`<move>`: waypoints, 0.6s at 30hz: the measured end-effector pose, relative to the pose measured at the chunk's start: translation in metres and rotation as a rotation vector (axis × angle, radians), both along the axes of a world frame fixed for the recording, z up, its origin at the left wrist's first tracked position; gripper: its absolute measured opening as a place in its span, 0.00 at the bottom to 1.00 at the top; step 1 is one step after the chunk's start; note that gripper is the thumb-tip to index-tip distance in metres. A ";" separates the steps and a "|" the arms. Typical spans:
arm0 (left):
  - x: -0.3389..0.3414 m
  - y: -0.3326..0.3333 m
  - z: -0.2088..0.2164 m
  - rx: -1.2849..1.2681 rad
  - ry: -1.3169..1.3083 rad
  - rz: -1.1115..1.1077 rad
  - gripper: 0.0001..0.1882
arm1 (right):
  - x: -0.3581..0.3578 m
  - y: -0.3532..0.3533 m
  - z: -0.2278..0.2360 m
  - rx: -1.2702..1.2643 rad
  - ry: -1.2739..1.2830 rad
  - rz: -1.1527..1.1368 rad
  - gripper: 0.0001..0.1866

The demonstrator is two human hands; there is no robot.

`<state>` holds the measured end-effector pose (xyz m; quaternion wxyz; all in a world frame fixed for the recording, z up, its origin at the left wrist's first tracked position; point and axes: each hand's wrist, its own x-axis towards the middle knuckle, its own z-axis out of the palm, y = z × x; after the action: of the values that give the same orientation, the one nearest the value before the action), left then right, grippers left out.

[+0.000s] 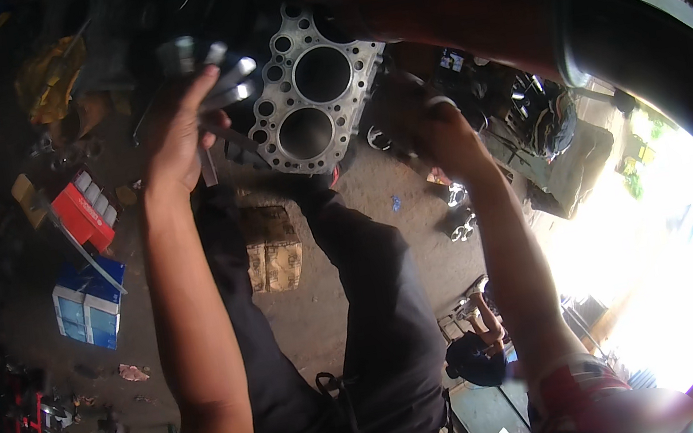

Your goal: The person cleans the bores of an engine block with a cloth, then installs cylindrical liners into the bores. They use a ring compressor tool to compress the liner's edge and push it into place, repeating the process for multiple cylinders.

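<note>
My left hand (179, 143) is closed around several shiny metal wrenches (234, 76), their bright ends fanned out past the fingers and smeared by motion. It is just left of a grey engine block (280, 99), whose flat top face shows two large round bores and many small holes. To the right of the block, my right hand (447, 140) is in shadow with its fingers curled. Something dark, with a pale rounded end by the fingers, is at that hand; its kind is too blurred to tell.
On the left stand a red box (83, 213) of white cylinders and a blue-and-white box (91, 304). A worn cardboard box (272, 247) lies between my legs. Metal parts (461, 222) lie on the floor at right. Another person (478, 358) is at lower right.
</note>
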<state>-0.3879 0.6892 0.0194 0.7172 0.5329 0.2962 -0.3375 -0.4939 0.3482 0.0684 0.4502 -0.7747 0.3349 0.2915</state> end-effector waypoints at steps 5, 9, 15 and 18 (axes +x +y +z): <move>-0.018 0.002 -0.009 0.086 0.031 0.271 0.23 | -0.062 -0.077 -0.071 -0.493 -0.145 0.726 0.18; -0.004 0.007 -0.004 0.169 -0.232 0.238 0.25 | -0.094 -0.110 -0.166 -0.533 0.353 1.121 0.20; 0.024 0.032 -0.017 0.152 -0.798 0.231 0.21 | -0.100 -0.091 -0.223 -0.246 0.422 0.996 0.21; 0.014 0.062 -0.011 -0.256 -0.910 0.089 0.20 | -0.111 -0.082 -0.247 -0.255 0.364 1.054 0.18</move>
<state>-0.3743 0.7516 0.0086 0.8478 0.5207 -0.0696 -0.0728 -0.6045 0.2667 -0.1788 0.0819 -0.8225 0.0080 0.5627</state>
